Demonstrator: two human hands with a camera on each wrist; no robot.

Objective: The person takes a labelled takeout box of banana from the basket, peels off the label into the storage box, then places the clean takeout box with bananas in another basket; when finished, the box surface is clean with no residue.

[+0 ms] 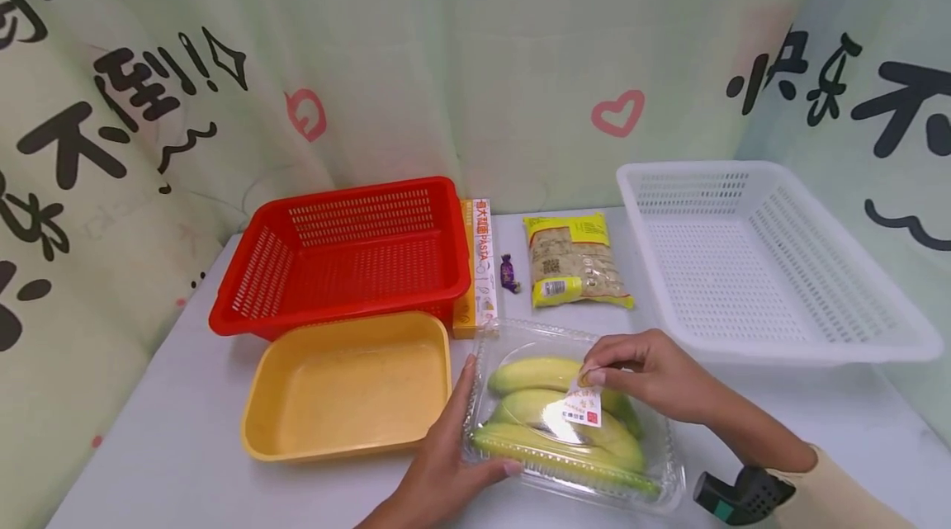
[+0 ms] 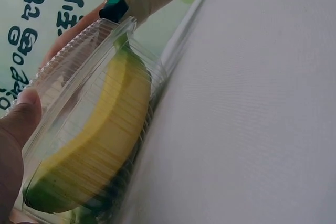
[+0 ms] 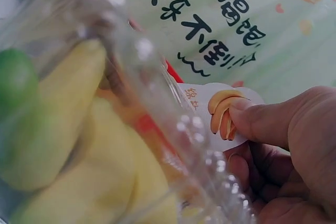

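Observation:
A clear plastic clamshell box (image 1: 664, 463) with several yellow-green bananas (image 1: 550, 409) inside sits at the front of the table. My left hand (image 1: 449, 459) grips its left side, the thumb on the front edge in the head view; the thumb (image 2: 23, 116) also shows in the left wrist view. Above the lid, my right hand (image 1: 654, 372) pinches a white sticker label (image 1: 583, 405) between thumb and fingers. The label's printed banana picture (image 3: 226, 111) shows in the right wrist view. Whether its lower end still sticks to the lid, I cannot tell.
A yellow tray (image 1: 345, 389) stands left of the box, with a red basket (image 1: 357, 265) behind it. A pasta box (image 1: 484, 265), a purple-wrapped candy (image 1: 508, 274) and a yellow-and-clear bag (image 1: 575, 261) lie at the back. On the right stands a white basket (image 1: 765, 273).

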